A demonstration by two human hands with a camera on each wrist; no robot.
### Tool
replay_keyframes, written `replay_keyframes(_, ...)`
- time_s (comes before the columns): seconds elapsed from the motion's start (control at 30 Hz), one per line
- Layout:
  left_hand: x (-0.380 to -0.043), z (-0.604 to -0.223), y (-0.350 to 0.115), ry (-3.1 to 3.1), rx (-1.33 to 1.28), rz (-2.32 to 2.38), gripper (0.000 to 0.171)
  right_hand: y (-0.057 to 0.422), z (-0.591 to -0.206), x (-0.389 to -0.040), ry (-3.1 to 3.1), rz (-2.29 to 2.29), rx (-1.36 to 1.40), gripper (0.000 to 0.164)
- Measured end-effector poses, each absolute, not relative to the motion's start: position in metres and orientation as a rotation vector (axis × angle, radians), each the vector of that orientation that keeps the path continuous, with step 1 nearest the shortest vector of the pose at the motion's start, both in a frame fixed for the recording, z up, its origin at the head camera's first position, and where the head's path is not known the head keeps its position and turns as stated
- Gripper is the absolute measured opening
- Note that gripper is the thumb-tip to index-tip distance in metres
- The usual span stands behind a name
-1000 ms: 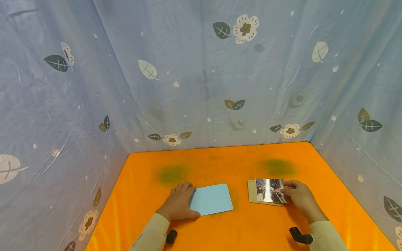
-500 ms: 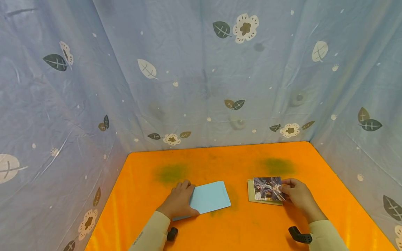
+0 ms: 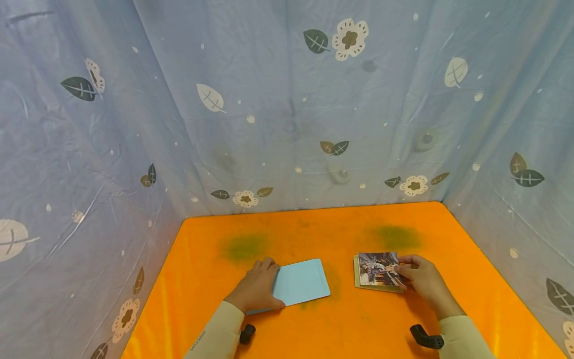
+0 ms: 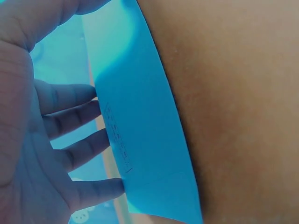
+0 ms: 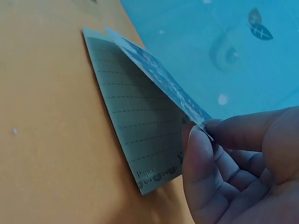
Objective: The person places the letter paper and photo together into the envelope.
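My left hand [image 3: 259,285] grips a light blue envelope [image 3: 301,282] across its left part, thumb along the near long edge and fingertips along the far one. In the left wrist view, small print runs along one edge of the envelope [image 4: 140,121]. My right hand [image 3: 421,279] pinches a glossy photo [image 3: 377,268] by its right edge between thumb and finger. The photo hangs tilted over a pale green lined sheet [image 3: 357,279], covering most of it in the head view. In the right wrist view, the lined sheet [image 5: 131,107] shows dashed lines and printed lettering near one corner.
Everything sits over an orange table [image 3: 314,329] with two dark greenish patches. Blue-grey curtains [image 3: 269,99] printed with leaves and flowers close it in at the back and both sides. A black wrist mount [image 3: 426,338] sticks out below the right hand.
The right hand has drawn the photo slightly left and away from me, so it covers more of the lined sheet. The envelope shifted a little early on; the left hand stays in place.
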State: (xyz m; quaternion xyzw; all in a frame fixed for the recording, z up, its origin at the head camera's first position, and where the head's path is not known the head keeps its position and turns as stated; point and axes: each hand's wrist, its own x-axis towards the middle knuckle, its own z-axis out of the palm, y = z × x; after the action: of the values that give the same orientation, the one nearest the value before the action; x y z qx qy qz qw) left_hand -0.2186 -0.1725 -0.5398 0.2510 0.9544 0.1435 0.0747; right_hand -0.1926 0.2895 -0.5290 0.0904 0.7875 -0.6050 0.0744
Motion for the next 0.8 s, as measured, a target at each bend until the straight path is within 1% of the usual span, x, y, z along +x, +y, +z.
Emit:
replay_keyframes(0.27,-0.218,-0.539,-0.173,2.831,0.74,0.456,0.095,0.281,-0.532,-0.191,2.337,-1.855,0.232,0.04)
replay_keyframes(0.47,-0.218,-0.537,-0.173,2.796,0.731,0.493,0.094,0.276,-0.532,-0.192,2.343,-1.847,0.185,0.043)
replay_keyframes(0.8,-0.219,-0.535,-0.174,2.775,0.716,0.521,0.094,0.266,-0.534,-0.195,2.326,-1.854,0.189,0.043)
